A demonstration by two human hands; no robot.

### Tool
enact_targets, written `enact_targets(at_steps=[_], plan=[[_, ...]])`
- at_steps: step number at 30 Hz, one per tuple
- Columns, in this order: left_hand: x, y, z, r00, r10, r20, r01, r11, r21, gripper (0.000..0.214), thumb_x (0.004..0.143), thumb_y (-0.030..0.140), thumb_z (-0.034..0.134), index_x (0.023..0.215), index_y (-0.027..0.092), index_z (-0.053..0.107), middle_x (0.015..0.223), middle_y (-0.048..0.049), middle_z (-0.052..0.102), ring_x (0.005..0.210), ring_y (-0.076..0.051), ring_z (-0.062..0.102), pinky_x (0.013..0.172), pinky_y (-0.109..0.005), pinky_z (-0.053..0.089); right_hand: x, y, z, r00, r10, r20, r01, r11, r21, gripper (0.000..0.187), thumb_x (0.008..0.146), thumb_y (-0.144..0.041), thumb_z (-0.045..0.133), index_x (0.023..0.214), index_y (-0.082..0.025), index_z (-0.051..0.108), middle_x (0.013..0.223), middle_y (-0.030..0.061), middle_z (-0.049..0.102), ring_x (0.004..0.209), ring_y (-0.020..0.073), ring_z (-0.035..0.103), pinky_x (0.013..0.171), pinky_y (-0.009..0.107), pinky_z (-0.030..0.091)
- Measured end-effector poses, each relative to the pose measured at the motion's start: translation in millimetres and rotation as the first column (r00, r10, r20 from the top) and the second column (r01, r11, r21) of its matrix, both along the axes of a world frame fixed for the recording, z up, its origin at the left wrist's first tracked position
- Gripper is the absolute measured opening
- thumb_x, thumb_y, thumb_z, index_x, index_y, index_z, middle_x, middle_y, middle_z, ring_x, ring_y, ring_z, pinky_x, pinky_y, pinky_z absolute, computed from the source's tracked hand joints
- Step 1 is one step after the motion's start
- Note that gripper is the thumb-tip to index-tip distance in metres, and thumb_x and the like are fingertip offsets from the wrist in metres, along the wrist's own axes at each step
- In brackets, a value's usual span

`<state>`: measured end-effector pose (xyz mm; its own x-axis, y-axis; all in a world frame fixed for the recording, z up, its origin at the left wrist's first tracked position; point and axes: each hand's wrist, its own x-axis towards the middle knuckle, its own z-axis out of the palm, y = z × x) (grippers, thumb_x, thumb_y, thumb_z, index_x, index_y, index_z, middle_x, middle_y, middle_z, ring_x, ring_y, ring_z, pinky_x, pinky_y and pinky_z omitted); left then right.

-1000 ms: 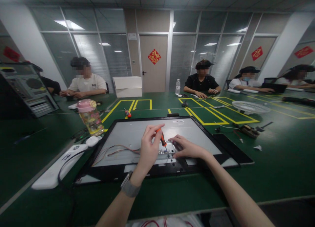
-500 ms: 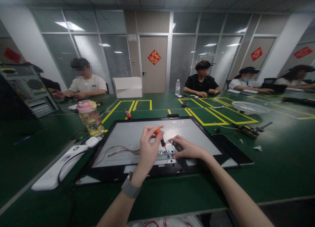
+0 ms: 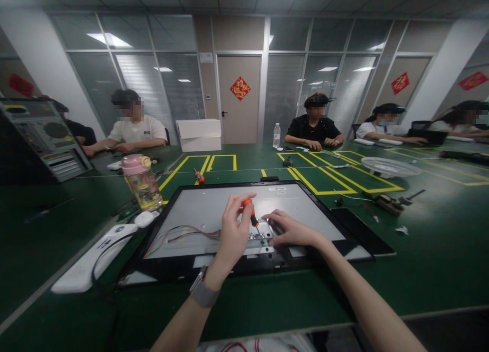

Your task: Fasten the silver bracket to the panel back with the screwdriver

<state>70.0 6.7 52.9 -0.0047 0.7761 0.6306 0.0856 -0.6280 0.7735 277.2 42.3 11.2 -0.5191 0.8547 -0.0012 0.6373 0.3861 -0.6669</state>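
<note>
A monitor lies face down on the green table, its grey metal back panel (image 3: 198, 209) inside a black frame. My left hand (image 3: 234, 232) is closed around a small orange-and-black screwdriver (image 3: 250, 214), whose tip points down at a small metal circuit board (image 3: 260, 236) on the panel. Just right of the screwdriver tip, my right hand (image 3: 291, 228) rests on that board with its fingers pressed on it. A bundle of thin coloured wires (image 3: 183, 233) runs left from the board. A watch sits on my left wrist.
A pink-lidded drink bottle (image 3: 140, 181), a white power strip (image 3: 91, 258) with a black cable and a white mouse (image 3: 143, 219) lie left of the monitor. An open computer case (image 3: 42, 138) stands far left. Several other people sit around the table; a white box (image 3: 198, 134) and fan grille (image 3: 388, 166) lie beyond.
</note>
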Motion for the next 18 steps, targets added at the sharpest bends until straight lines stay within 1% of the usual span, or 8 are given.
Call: enact_targets(at_steps=[4,6,8,10,12,14,16,18], plan=[[-1.6,-0.6,-1.4,0.997,-0.067,0.025,0.068,0.995,-0.067,0.031,0.096,0.023,0.040,0.119,0.019,0.060,0.107,-0.0081,0.066,0.100,-0.018,0.063,0.090,-0.032,0.048,0.2,0.2,0.0,1.000,0.004,-0.004,-0.004,1.000,0.008,0.071,0.070,-0.037,0.078,0.133,-0.023,0.049,0.119,0.0070,0.045,0.108,0.0245,0.050,0.099,0.037,0.042],[-1.9,-0.3,-1.9,0.996,-0.085,0.029,0.087,0.992,-0.088,0.033,0.096,0.023,0.039,0.121,0.019,0.059,0.112,-0.0089,0.066,0.103,-0.019,0.063,0.093,-0.034,0.047,0.3,0.5,-0.1,1.000,0.003,-0.004,-0.003,1.000,0.010,0.071,0.070,-0.037,0.078,0.133,-0.023,0.049,0.120,0.0069,0.045,0.109,0.0248,0.049,0.099,0.037,0.041],[-1.7,0.4,-2.1,0.996,-0.085,0.026,0.087,0.993,-0.083,0.033,0.096,0.024,0.040,0.122,0.020,0.059,0.112,-0.0087,0.066,0.101,-0.018,0.064,0.091,-0.034,0.048,0.3,0.6,-0.1,1.000,0.001,-0.001,-0.001,1.000,0.009,0.071,0.069,-0.036,0.078,0.132,-0.024,0.049,0.120,0.0066,0.045,0.109,0.0250,0.049,0.099,0.037,0.041],[-1.5,1.6,-2.1,0.998,-0.067,0.014,0.068,0.996,-0.062,0.030,0.094,0.025,0.045,0.119,0.020,0.062,0.107,-0.0075,0.065,0.094,-0.017,0.064,0.085,-0.030,0.050,0.4,0.7,-0.1,1.000,0.001,-0.004,-0.001,1.000,0.008,0.071,0.069,-0.036,0.078,0.132,-0.025,0.049,0.120,0.0063,0.045,0.110,0.0252,0.049,0.100,0.037,0.041],[-1.5,2.7,-1.9,0.999,-0.036,-0.005,0.035,0.999,-0.036,0.025,0.090,0.025,0.054,0.111,0.021,0.067,0.097,-0.0053,0.063,0.086,-0.015,0.062,0.078,-0.026,0.050,0.5,0.6,-0.1,1.000,0.002,-0.009,-0.002,1.000,0.006,0.071,0.069,-0.036,0.078,0.132,-0.024,0.049,0.121,0.0066,0.045,0.110,0.0254,0.049,0.099,0.037,0.041],[-2.1,3.4,-1.7,1.000,-0.004,-0.019,0.004,1.000,-0.023,0.020,0.087,0.027,0.058,0.102,0.021,0.070,0.090,-0.0033,0.059,0.081,-0.014,0.060,0.074,-0.024,0.050,0.6,0.5,-0.1,1.000,0.006,-0.008,-0.006,1.000,0.009,0.071,0.069,-0.036,0.078,0.133,-0.023,0.049,0.120,0.0069,0.045,0.110,0.0252,0.049,0.099,0.037,0.041],[-3.2,3.2,-1.4,1.000,0.013,-0.019,-0.014,1.000,-0.027,0.022,0.089,0.028,0.054,0.100,0.021,0.071,0.089,-0.0033,0.059,0.082,-0.015,0.059,0.076,-0.026,0.049,0.7,0.3,0.0,1.000,0.008,-0.002,-0.008,1.000,0.011,0.070,0.070,-0.035,0.077,0.133,-0.023,0.049,0.118,0.0068,0.046,0.108,0.0247,0.050,0.099,0.037,0.042],[-4.2,2.6,-1.2,1.000,0.001,-0.001,-0.002,0.999,-0.042,0.028,0.093,0.026,0.046,0.106,0.021,0.070,0.098,-0.0049,0.062,0.090,-0.016,0.061,0.083,-0.028,0.048,0.7,0.2,0.1,1.000,0.009,0.001,-0.009,1.000,0.012,0.070,0.070,-0.034,0.077,0.133,-0.024,0.049,0.117,0.0063,0.046,0.108,0.0243,0.050,0.098,0.036,0.042]])
